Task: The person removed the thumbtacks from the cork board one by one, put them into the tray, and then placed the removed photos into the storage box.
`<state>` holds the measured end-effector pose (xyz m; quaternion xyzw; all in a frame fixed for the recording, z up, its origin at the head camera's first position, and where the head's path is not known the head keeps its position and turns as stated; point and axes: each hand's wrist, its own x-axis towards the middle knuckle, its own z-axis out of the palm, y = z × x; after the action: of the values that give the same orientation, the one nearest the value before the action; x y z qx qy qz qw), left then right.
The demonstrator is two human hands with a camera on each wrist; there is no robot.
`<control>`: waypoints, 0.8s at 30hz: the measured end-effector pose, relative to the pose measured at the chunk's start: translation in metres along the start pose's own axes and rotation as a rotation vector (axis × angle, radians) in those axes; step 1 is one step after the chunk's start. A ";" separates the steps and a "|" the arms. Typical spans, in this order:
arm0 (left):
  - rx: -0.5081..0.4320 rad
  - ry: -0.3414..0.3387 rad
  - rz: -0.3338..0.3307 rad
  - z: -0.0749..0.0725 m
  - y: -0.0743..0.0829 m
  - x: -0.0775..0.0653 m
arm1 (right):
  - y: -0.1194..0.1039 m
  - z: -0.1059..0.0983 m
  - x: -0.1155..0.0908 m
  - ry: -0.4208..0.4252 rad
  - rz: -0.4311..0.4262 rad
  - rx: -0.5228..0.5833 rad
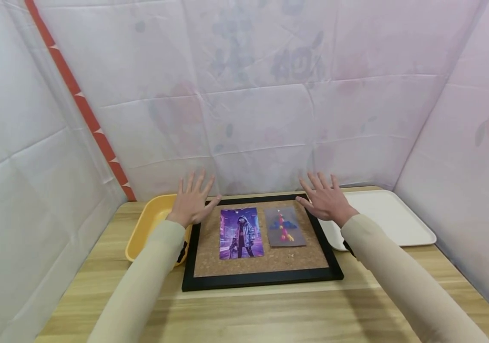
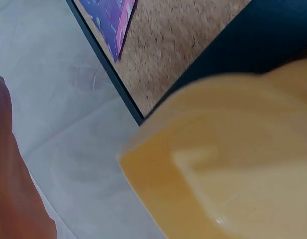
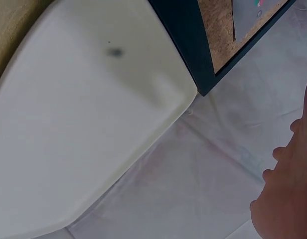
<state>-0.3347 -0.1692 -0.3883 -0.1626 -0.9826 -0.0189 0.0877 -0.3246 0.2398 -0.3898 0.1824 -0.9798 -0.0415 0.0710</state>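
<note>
My left hand (image 1: 190, 205) is held above the yellow bin (image 1: 143, 231) and the left edge of a black-framed cork board (image 1: 261, 280), fingers spread and straight. Across from it, my right hand (image 1: 327, 204) hovers with spread fingers over the board's right edge and the near side of a white tray (image 1: 392, 219). Neither hand holds anything. On the cork lie a purple picture of a hooded figure (image 1: 241, 234) and, to its right, a greyish picture (image 1: 286, 226) with pink and yellow shapes. The wrist views show only part of each hand.
The board, bin and tray stand on a wood-grain table (image 1: 270, 314). White sheeting (image 1: 261, 114) with faint printed patterns rises behind and on both sides. A red strip (image 1: 86, 112) runs down the sheeting at the left.
</note>
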 end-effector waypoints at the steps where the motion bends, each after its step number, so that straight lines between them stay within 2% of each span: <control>1: 0.001 -0.003 0.001 0.001 0.001 -0.001 | -0.001 0.002 0.000 0.002 -0.002 0.012; 7: -0.049 -0.001 0.031 0.001 0.008 -0.003 | 0.000 0.008 -0.004 0.030 -0.022 0.092; 12: -0.050 -0.024 0.023 0.005 0.013 -0.005 | -0.002 0.009 -0.007 0.030 -0.030 0.134; 18: -0.067 -0.028 0.029 0.013 0.019 -0.003 | -0.001 0.017 -0.009 0.046 -0.029 0.212; 24: -0.066 -0.022 0.043 0.024 0.025 -0.004 | -0.002 0.024 -0.009 0.013 -0.010 0.270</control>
<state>-0.3268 -0.1451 -0.4119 -0.1867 -0.9786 -0.0478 0.0717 -0.3188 0.2423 -0.4149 0.1957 -0.9750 0.0917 0.0521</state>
